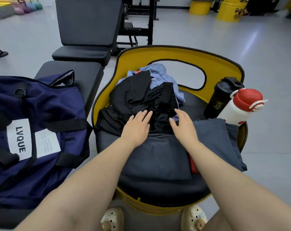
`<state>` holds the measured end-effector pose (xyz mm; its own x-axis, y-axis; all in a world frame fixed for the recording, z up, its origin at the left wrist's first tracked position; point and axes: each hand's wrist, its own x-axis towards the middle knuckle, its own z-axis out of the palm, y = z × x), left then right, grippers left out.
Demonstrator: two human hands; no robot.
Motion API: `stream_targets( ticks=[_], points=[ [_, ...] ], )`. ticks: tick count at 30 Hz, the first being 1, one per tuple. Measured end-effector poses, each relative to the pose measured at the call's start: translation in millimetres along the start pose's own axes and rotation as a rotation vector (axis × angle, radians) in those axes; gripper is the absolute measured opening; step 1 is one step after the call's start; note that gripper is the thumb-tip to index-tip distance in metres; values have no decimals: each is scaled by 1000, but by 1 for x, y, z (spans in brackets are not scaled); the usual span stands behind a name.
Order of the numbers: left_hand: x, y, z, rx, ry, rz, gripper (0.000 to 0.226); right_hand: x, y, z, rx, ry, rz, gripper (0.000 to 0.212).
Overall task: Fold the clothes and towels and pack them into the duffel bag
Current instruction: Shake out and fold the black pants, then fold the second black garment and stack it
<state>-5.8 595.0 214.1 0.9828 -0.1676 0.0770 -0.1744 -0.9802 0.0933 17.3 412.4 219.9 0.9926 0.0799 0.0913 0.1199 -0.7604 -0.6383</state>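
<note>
A yellow chair (224, 67) with a black seat holds a heap of clothes. Crumpled black garments (141, 95) lie in the middle, with a light blue garment (159, 75) behind them. A folded dark grey-blue piece (158, 155) lies at the front of the seat. My left hand (138, 125) is over the near edge of the black garments with its fingers straight. My right hand (183, 124) hovers beside it, fingers relaxed and spread, holding nothing. The navy duffel bag (33, 130), labelled LVQUE, lies on a black bench to the left.
A black shaker bottle (221, 97) and a white bottle with a red cap (239, 107) stand at the chair's right side. Black gym benches (84, 30) stand behind the bag. Yellow drums (229, 10) and kettlebells (26, 5) sit far back on the grey floor.
</note>
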Motion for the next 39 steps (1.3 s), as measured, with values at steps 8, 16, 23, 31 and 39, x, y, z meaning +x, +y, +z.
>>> stream_targets(
  ticks=[8,16,23,31,39],
  points=[
    [106,17,-28,-321,72,-26,46,87,1,-9,60,-25,114,45],
    [193,22,-24,-276,-255,6,64,126,8,4,362,-33,247,50],
    [183,20,-34,-434,-25,57,39,126,2,-3,428,-2,195,23],
    [137,16,-114,-712,262,-39,16,101,-59,-36,514,43,47,39],
    [100,5,-208,-835,395,-89,5,80,-142,-94,507,36,-81,45]
  ],
)
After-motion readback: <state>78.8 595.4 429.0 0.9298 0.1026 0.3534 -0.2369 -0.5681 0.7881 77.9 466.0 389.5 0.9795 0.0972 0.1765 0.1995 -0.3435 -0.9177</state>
